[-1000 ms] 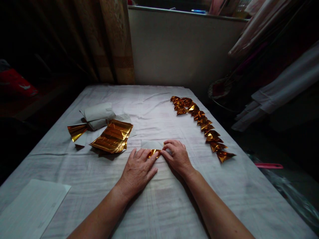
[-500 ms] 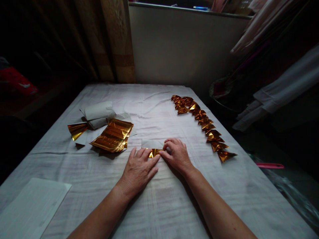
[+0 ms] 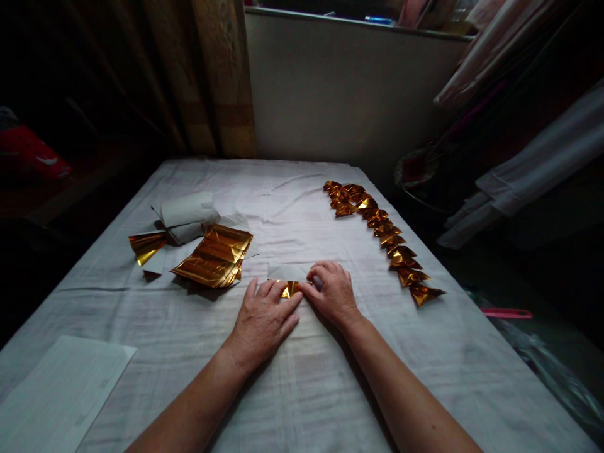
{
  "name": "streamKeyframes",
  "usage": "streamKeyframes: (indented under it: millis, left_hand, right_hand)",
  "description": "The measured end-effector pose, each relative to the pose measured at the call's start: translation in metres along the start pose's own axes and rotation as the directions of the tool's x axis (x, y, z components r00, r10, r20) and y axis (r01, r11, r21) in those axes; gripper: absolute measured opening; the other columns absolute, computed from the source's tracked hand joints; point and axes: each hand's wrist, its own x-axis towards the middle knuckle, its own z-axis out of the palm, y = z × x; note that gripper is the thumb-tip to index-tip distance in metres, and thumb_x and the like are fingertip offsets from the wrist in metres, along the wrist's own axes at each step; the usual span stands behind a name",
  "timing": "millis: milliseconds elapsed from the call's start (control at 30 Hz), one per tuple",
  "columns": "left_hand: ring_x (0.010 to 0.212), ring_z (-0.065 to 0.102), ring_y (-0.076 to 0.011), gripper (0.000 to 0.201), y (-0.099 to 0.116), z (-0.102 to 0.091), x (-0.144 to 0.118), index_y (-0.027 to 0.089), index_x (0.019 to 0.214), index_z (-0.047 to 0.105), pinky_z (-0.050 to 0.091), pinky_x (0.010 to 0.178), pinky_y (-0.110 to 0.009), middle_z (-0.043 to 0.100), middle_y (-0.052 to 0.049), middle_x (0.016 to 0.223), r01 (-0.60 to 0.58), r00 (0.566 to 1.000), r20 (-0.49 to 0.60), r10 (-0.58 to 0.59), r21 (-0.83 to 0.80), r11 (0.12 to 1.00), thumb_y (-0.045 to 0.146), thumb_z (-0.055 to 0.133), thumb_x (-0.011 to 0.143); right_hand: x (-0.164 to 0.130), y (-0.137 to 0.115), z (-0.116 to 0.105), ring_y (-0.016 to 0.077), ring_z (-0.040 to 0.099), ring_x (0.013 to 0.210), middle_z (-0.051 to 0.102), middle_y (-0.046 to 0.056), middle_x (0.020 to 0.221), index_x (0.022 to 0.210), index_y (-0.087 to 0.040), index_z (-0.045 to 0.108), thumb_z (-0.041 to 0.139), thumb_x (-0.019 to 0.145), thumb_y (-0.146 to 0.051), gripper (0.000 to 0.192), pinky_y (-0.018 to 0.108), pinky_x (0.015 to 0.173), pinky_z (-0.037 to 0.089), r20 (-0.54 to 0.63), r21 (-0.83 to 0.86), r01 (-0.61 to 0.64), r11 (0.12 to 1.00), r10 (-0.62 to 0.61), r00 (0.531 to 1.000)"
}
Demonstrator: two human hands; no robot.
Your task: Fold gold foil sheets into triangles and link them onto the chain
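Observation:
A small sheet of gold foil paper [image 3: 289, 289] lies folded on the cloth, its pale backing showing along the far edge. My left hand [image 3: 264, 321] rests flat across its left part, fingers stretched out and pressing it down, thumb at the near edge. With fingers curled and thumb against the index finger, my right hand [image 3: 333, 292] pinches the paper's right end. The fingers of both hands cover much of the sheet. To the left is a stack of gold foil sheets [image 3: 214, 255]. A curving row of folded gold foil pieces [image 3: 401, 257] runs along the right side.
Behind the stack lie pale paper sheets [image 3: 186, 211] and a loose gold foil piece [image 3: 147, 248]. A white sheet [image 3: 70, 384] is at the near left of the cloth-covered table [image 3: 302, 396]. Clothes [image 3: 523, 176] hang at the right, and a pink handle [image 3: 507, 313] shows beyond the table edge.
My right thumb and fingers have shifted slightly left along the foil paper, covering a little more of it. My left hand stays nearly still.

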Motion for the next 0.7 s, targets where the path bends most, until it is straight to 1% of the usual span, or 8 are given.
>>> streamKeyframes:
  millis: [67,233,367,433,500,567,633,700]
  left_hand:
    - [0.116,0.052,-0.0278,0.036,0.0,0.0,0.0,0.034,0.126,0.062,0.031,0.108,-0.055,0.061,-0.006,0.128,-0.002,1.0,0.0,0.002,0.001,1.0,0.041,0.062,0.091]
    - [0.117,0.051,-0.0273,0.037,0.0,0.002,0.0,0.035,0.128,0.06,0.029,0.109,-0.056,0.061,-0.005,0.128,0.001,1.0,0.014,-0.001,0.02,1.0,0.043,0.059,0.092]
    - [0.116,0.052,-0.0269,0.037,0.0,0.002,0.0,0.036,0.128,0.06,0.029,0.109,-0.056,0.061,-0.005,0.128,0.005,1.0,0.02,-0.005,0.024,1.0,0.044,0.059,0.092]
    - [0.116,0.052,-0.0271,0.036,0.0,0.002,0.0,0.036,0.127,0.061,0.029,0.109,-0.056,0.061,-0.005,0.128,0.005,1.0,0.016,-0.005,0.023,1.0,0.044,0.06,0.091]
    - [0.116,0.053,-0.0274,0.036,0.0,0.003,0.0,0.036,0.126,0.061,0.03,0.108,-0.057,0.061,-0.005,0.128,0.006,1.0,0.008,-0.006,0.023,1.0,0.044,0.061,0.091]
    - [0.115,0.053,-0.0276,0.035,-0.001,0.003,0.0,0.036,0.125,0.062,0.031,0.108,-0.057,0.061,-0.006,0.127,0.005,1.0,-0.007,-0.005,0.019,1.0,0.043,0.062,0.091]
    - [0.115,0.053,-0.0278,0.035,0.0,0.004,0.0,0.036,0.125,0.063,0.031,0.108,-0.058,0.062,-0.006,0.126,0.008,1.0,-0.018,-0.007,0.011,1.0,0.042,0.062,0.09]
    - [0.115,0.054,-0.0281,0.036,0.0,0.004,-0.001,0.035,0.127,0.062,0.031,0.108,-0.059,0.062,-0.006,0.125,0.009,1.0,-0.018,-0.009,-0.001,1.0,0.04,0.062,0.091]
  right_hand:
    - [0.002,-0.003,-0.001,0.0232,0.055,0.098,0.066,0.004,0.099,0.08,-0.023,0.064,0.074,0.08,-0.037,0.017,0.036,0.086,0.036,0.01,-0.024,-0.023,0.999,0.024,1.0]
    - [0.01,-0.009,0.002,0.0229,0.053,0.094,0.064,0.003,0.089,0.075,-0.022,0.064,0.077,0.076,-0.042,0.024,0.034,0.081,0.033,0.008,-0.089,-0.076,0.993,0.077,0.997]
    - [0.013,-0.008,0.008,0.0225,0.052,0.091,0.063,0.003,0.086,0.073,-0.022,0.064,0.075,0.078,-0.04,0.022,0.034,0.08,0.032,-0.048,-0.113,-0.089,0.99,0.084,0.995]
    - [0.012,-0.005,0.01,0.0225,0.053,0.091,0.064,0.003,0.085,0.073,-0.022,0.064,0.073,0.081,-0.037,0.02,0.034,0.08,0.033,-0.067,-0.104,-0.074,0.992,0.068,0.995]
    - [0.009,-0.002,0.009,0.022,0.055,0.09,0.065,0.003,0.086,0.076,-0.022,0.064,0.07,0.084,-0.031,0.013,0.034,0.081,0.034,-0.086,-0.063,-0.036,0.997,0.031,0.996]
    - [0.003,0.0,0.007,0.0212,0.057,0.091,0.067,0.003,0.09,0.083,-0.022,0.066,0.064,0.087,-0.024,0.005,0.034,0.082,0.037,-0.118,-0.008,0.036,0.999,-0.037,0.992]
    - [-0.006,0.001,0.003,0.0207,0.058,0.092,0.068,0.004,0.094,0.089,-0.022,0.068,0.059,0.089,-0.019,0.01,0.033,0.082,0.04,-0.135,0.031,0.134,0.991,-0.128,0.983]
    - [-0.014,0.0,0.0,0.0203,0.058,0.09,0.067,0.005,0.093,0.093,-0.023,0.07,0.056,0.091,-0.019,0.015,0.032,0.081,0.043,-0.094,0.052,0.211,0.976,-0.206,0.974]
